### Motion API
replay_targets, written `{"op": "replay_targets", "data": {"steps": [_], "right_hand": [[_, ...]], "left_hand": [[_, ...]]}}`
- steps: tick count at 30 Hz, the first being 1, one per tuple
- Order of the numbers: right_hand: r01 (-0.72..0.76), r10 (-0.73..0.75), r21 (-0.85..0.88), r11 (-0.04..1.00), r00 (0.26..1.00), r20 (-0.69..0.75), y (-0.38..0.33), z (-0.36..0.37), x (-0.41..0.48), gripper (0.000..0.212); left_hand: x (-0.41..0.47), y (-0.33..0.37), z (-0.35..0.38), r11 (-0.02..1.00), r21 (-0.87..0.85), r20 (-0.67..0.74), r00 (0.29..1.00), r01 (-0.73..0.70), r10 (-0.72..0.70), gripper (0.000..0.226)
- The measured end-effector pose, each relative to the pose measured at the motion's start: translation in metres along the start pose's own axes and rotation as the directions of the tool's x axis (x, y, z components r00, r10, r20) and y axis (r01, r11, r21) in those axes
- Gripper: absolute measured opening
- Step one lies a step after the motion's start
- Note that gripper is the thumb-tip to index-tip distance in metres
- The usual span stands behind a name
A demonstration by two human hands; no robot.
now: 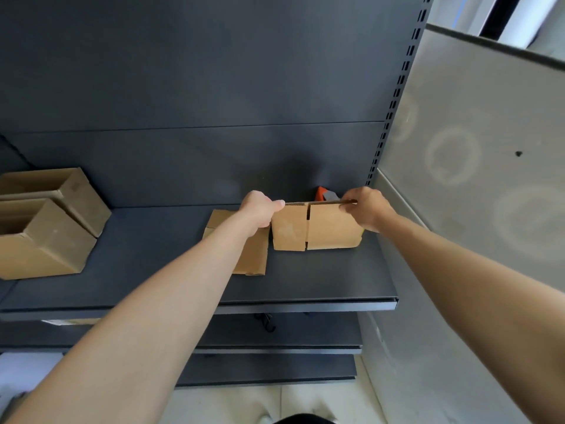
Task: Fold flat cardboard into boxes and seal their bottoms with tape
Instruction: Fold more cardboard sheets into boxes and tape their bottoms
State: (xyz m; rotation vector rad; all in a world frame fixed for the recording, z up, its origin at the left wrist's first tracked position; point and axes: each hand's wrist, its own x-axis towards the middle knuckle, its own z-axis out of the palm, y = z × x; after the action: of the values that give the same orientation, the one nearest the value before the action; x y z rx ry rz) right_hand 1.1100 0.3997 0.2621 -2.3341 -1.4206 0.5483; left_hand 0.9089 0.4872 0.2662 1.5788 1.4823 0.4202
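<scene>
Flat cardboard [318, 229] stands upright on shelf [153, 270], spanning between hands. Left hand [260, 211] pinches top left corner; right hand [368, 209] pinches top right edge. Second flat sheet [253, 258] lies under left wrist. Orange object [321, 193] just behind cardboard, near right hand.

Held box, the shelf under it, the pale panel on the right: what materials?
Held box: corrugated cardboard by the look, matte brown; darker raw edge on top, cut slit between flaps. Shelf: probably painted sheet metal, dark grey satin; thin folded front lip, slotted upright beside it. Pale panel: unclear, matte grey board or coated sheet with faint ring marks.
</scene>
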Motion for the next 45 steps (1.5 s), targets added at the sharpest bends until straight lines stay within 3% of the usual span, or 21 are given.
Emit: {"op": "replay_targets", "data": {"steps": [6,11,14,17,24,30,39,45], "right_hand": [[-0.033,0.024,0.143,0.989,0.998,0.063,0.005,-0.002,-0.010,0.028],[-0.224,0.222,0.252,0.941,0.974,0.038,0.003,-0.002,-0.010,0.044],[-0.355,0.326,0.423,0.834,0.935,0.141,0.006,-0.002,-0.007,0.052],[-0.412,0.359,0.440,0.797,0.911,0.203,0.004,-0.004,-0.008,0.046],[-0.435,0.331,0.424,0.794,0.895,0.299,0.000,-0.009,-0.007,0.057],[-0.446,0.332,0.474,0.759,0.892,0.307,0.000,-0.005,-0.004,0.031],[-0.421,0.252,0.421,0.804,0.881,0.400,0.002,-0.007,-0.001,0.069],[-0.459,0.161,0.477,0.750,0.826,0.541,0.003,-0.003,0.002,0.059]], "left_hand": [[-0.001,-0.001,0.009,0.999,-0.003,0.014,0.999,0.036,-0.036,0.054],[-0.002,-0.003,0.014,0.998,-0.026,0.018,0.998,0.060,-0.059,0.054],[-0.002,-0.005,0.013,0.997,-0.050,0.030,0.997,0.067,-0.065,0.056],[-0.002,-0.006,0.011,0.994,-0.072,0.051,0.996,0.080,-0.076,0.057],[-0.004,-0.005,0.005,0.978,-0.122,0.177,0.974,0.167,-0.144,0.059],[-0.001,-0.007,0.006,0.974,-0.134,0.174,0.972,0.184,-0.159,0.057],[0.004,-0.007,0.020,0.950,-0.248,0.012,0.981,0.190,-0.193,0.076],[0.003,-0.009,0.028,0.924,-0.316,0.067,0.976,0.216,-0.205,0.077]]}}
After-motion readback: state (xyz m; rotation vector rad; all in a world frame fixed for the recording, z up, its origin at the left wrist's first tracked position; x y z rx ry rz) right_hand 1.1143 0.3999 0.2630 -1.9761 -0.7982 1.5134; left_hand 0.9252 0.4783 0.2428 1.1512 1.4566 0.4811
